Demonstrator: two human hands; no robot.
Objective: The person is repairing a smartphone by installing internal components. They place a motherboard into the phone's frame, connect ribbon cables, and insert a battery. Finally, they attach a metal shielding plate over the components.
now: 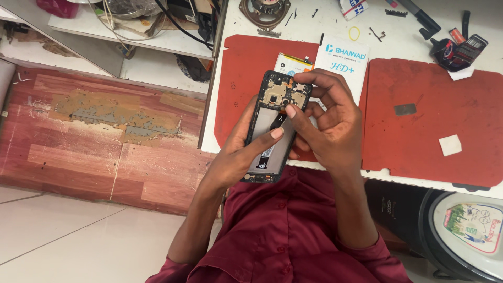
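Opened phone (273, 128) with back cover off (circuit board exposed), held above the red mat (419, 120) on the white table (314, 31), left hand (238, 152) grasping its lower body, right hand (327, 118) fingers pinching its top edge, white packet (343, 60) just behind the phone.

The right hand (327, 123) hides the opened phone's (272, 126) right edge.
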